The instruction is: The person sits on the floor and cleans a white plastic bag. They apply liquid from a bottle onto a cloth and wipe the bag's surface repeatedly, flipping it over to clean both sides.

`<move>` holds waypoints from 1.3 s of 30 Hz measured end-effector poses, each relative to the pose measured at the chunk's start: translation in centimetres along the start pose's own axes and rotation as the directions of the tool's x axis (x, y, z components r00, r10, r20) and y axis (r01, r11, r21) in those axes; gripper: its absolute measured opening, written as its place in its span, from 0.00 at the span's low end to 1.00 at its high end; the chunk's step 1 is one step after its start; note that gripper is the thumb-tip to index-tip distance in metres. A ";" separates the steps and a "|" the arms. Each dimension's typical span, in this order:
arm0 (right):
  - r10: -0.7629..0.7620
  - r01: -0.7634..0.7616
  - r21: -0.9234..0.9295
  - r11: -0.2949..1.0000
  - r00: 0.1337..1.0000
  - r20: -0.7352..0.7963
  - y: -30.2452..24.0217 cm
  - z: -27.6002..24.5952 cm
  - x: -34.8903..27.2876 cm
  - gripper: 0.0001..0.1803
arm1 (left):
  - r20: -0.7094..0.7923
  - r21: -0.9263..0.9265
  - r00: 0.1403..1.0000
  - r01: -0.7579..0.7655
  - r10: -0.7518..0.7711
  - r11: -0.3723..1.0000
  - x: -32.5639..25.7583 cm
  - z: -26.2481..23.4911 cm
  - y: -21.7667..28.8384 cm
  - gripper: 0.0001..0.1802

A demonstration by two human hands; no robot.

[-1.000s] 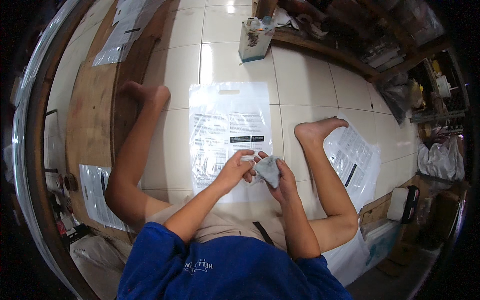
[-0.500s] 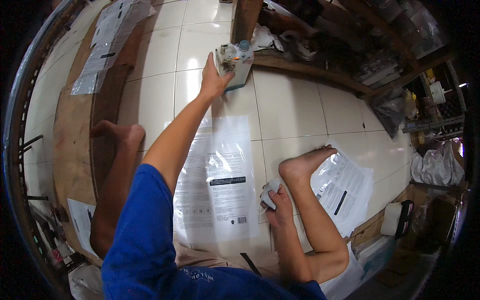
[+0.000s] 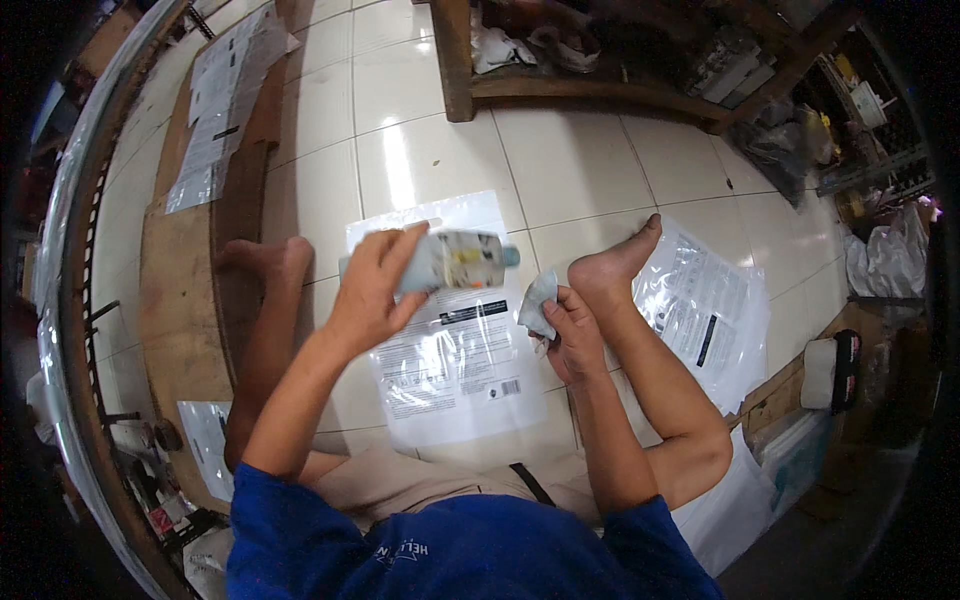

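Left hand (image 3: 372, 290) grips a small bottle (image 3: 455, 260) at frame centre, lying sideways, cap pointing right. Right hand (image 3: 568, 335), just right and lower, pinches a crumpled cloth (image 3: 538, 303) above the printed plastic bag (image 3: 450, 360) on the floor

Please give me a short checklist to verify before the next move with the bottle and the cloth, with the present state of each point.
1. Left hand has a firm hold on the bottle: ok, its fingers wrap around the body.
2. Bottle cap closed: cannot tell, the bottle is blurred.
3. Right hand holds the cloth: ok, it is bunched in the fingers.
4. Bottle and cloth close together: ok, only a small gap between them.
5. Plastic bag lies flat on the floor under the hands: ok.
6. Right foot apart from the cloth: not ok, it is right beside it.
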State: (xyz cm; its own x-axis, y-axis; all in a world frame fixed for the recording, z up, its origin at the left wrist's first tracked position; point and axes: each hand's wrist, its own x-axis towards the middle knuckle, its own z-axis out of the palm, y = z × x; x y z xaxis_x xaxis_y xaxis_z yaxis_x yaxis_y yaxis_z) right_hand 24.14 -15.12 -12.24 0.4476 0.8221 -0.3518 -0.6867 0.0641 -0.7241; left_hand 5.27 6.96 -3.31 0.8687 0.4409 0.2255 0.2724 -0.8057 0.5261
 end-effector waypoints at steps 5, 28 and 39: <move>-0.060 0.058 -0.097 0.994 0.998 -0.025 0.6 2.1 -1.9 0.14 | 0.082 0.151 0.994 -0.087 0.075 0.985 -4.0 -0.9 3.4 0.43; 0.018 -0.021 -0.020 1.000 0.988 -0.152 5.1 5.3 -3.3 0.15 | 0.411 0.578 0.874 -0.469 0.259 0.667 -0.6 -4.3 10.5 0.25; 0.065 -0.055 0.127 0.990 0.995 -0.078 4.0 6.3 -2.7 0.14 | 0.406 0.573 0.857 -0.510 0.319 0.641 0.4 -5.4 11.1 0.22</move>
State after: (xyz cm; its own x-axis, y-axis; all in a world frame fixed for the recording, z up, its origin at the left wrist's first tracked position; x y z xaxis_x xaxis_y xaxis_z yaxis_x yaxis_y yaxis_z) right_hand 16.59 -13.55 -10.47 0.4456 0.7779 -0.4431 -0.7771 0.0903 -0.6229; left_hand 6.36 0.34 7.07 0.9988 -0.0397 0.0284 -0.0315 -0.9683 -0.2477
